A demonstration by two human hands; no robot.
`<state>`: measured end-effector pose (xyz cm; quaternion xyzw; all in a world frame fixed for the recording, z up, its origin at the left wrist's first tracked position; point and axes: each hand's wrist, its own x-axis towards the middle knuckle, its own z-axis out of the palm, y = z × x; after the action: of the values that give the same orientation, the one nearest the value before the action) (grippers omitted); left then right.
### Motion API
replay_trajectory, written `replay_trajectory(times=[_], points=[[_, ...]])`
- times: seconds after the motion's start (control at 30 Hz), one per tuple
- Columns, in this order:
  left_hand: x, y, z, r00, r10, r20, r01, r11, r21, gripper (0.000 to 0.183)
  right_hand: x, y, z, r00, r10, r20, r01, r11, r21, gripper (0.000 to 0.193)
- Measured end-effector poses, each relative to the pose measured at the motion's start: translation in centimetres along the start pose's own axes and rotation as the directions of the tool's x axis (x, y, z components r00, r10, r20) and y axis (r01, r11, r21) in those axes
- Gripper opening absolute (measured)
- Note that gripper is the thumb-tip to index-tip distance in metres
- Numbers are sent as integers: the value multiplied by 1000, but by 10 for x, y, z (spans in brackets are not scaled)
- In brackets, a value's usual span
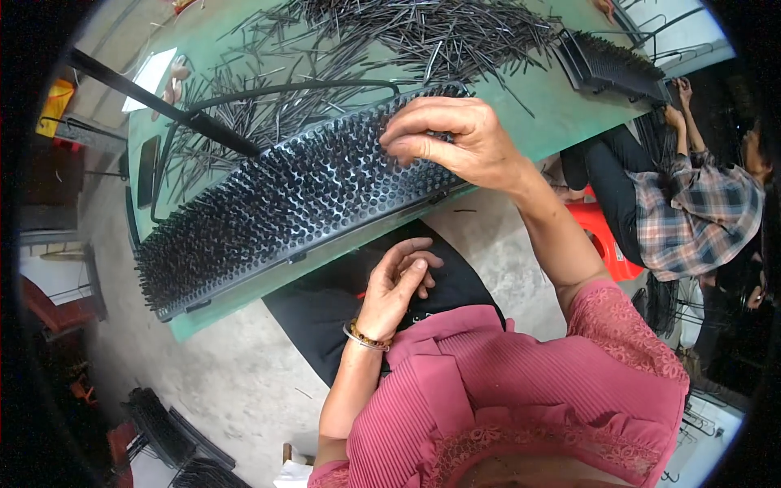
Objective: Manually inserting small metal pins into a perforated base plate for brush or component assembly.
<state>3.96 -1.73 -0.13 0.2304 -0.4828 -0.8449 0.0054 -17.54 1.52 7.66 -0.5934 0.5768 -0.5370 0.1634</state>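
Note:
A long black perforated panel (378, 195) lies slantwise along the near edge of the table, packed with short dark upright rods (220, 215). Toward its right end the near rows of holes have no rods in them. My right hand (455, 138) is over that end, thumb and fingers pinched together at the rods. Whatever sits between those fingertips is too small or hidden to tell. Lower down, above my lap, my left hand (396, 285) is held with curled fingers and the thumb against them. Its palm is hidden, so any contents cannot be made out.
Loose dark rods (455, 41) are heaped across the green table (553, 122). A black metal bar (163, 102) crosses at the left, near a phone-like dark slab (148, 171). Another bristled panel (614, 65) stands far right, beside a seated person in a plaid shirt (691, 220).

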Motion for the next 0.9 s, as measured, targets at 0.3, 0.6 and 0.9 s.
replay_trajectory(times=[0.3,0.6,0.9], points=[[-4,-5,-4,1000,4,5,-4,1000,-9,35,-8,-1,8,986,100,-137,-98,995,19,10],[-4,-10,-4,1000,12,14,-12,1000,-18,36,-14,-3,9,974,121,-192,-131,990,-42,11],[-6,-11,-5,1000,10,17,-10,1000,-21,36,-15,-1,17,964,156,-213,-167,985,-35,12]])
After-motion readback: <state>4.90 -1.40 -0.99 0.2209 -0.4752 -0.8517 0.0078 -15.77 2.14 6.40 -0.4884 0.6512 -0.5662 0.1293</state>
